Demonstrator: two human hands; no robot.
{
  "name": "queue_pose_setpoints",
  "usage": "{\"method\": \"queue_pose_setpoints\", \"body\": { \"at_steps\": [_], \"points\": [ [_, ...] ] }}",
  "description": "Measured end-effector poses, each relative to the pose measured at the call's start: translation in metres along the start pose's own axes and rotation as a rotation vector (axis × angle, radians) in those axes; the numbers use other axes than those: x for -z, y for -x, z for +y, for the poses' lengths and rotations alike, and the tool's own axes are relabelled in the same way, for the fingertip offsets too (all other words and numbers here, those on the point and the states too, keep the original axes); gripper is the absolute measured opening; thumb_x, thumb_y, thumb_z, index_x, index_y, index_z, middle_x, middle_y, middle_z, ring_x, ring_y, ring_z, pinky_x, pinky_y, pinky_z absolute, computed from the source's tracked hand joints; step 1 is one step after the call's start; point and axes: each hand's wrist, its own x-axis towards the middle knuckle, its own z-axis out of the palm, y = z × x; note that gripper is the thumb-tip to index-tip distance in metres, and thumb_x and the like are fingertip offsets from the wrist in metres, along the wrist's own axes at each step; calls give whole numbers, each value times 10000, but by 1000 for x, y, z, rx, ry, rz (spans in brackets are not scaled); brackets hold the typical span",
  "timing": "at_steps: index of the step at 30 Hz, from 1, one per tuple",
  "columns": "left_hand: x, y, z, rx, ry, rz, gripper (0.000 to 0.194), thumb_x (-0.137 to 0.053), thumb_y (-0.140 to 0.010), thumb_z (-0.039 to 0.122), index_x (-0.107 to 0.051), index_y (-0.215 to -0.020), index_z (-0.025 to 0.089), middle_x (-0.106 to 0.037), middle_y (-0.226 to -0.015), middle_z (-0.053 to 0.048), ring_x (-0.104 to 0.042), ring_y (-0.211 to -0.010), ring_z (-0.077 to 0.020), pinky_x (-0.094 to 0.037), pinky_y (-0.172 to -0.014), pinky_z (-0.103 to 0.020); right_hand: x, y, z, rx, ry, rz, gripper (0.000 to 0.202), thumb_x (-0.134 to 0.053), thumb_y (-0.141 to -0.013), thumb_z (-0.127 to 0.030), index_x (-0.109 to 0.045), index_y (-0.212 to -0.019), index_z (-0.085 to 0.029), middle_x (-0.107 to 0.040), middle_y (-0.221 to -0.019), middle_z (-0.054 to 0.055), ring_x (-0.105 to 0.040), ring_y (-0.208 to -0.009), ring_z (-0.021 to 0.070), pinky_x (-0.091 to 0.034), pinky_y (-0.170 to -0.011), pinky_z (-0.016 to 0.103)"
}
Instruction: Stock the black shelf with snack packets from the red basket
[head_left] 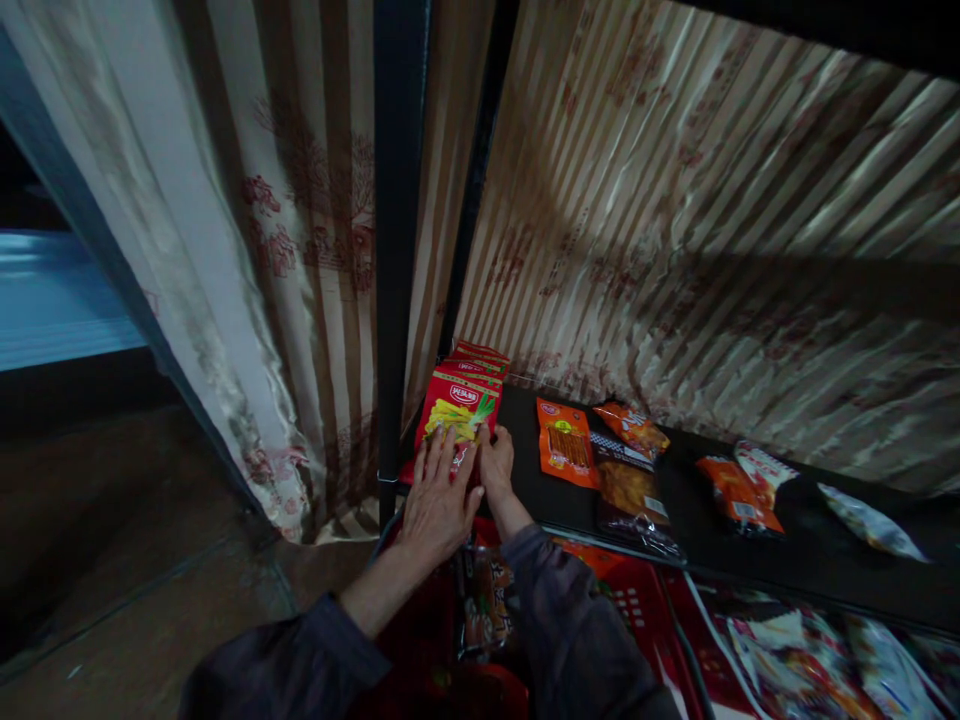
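Observation:
Several red snack packets (463, 400) with a yellow and green picture lie overlapped at the left end of a black shelf. My left hand (442, 490) rests on the lower part of the front packet, its fingers stretched out and slightly spread. At the packet's lower right edge is my right hand (497, 470), its fingers bent and close together against that edge. Part of the right fingertips is hard to make out. Just to the right lies an orange packet of brown sticks (566, 443), apart from both hands.
Farther along the black shelf (682, 475) lie a brown snack bag (630, 485), an orange bag (739, 495) and a white packet (870, 520). Below stands a red basket (637, 600) with packets in it. A dark post (401, 200) and a patterned curtain (300, 250) border the left.

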Motion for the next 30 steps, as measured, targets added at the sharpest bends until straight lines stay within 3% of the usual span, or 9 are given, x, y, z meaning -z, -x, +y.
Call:
{"method": "queue_pose_setpoints", "body": {
  "at_steps": [8, 14, 19, 23, 30],
  "points": [
    [-15, 6, -15, 54, 18, 40, 540, -529, -909, 346, -498, -1401, 125, -313, -1568, -198, -192, -1481, -347, -224, -1178, -552, 11, 3, -2, 10, -113, -31, 371, -516, -847, -493, -604, -1055, -198, -692, -1051, 79, -627, -988, 212, -470, -897, 330],
    [-16, 9, -12, 37, 30, 27, 570, -532, -910, 342, -451, -1434, 134, -274, -1587, -186, -147, -1491, -346, -218, -1183, -552, 26, 3, -9, -9, -78, -62, 540, -505, -846, -492, -538, -1252, -138, -609, -1287, 165, -575, -1183, 248, -422, -1033, 393],
    [-21, 14, -11, 19, 20, 17, 545, -514, -912, 293, -454, -1428, 129, -282, -1583, -187, -118, -1496, -345, -215, -1180, -566, 23, -2, -13, 185, 119, -58, 555, -430, -888, -416, -499, -1348, -114, -456, -1476, 181, -386, -1395, 258, -320, -1134, 445],
    [-25, 13, -15, 17, 26, 29, 533, -506, -911, 276, -456, -1424, 140, -292, -1582, -176, -112, -1500, -330, -231, -1175, -573, 18, -6, -14, 292, 251, -117, 497, -438, -882, -338, -547, -1316, -124, -470, -1468, 174, -395, -1388, 257, -318, -1135, 463],
    [-27, 12, -15, 29, 33, 46, 535, -495, -913, 263, -446, -1422, 107, -279, -1585, -186, -96, -1502, -329, -246, -1173, -564, 14, -11, -38, 458, 411, -136, 475, -441, -915, -313, -529, -1357, -162, -417, -1515, 148, -247, -1465, 288, -275, -1139, 492]
  ]
}}
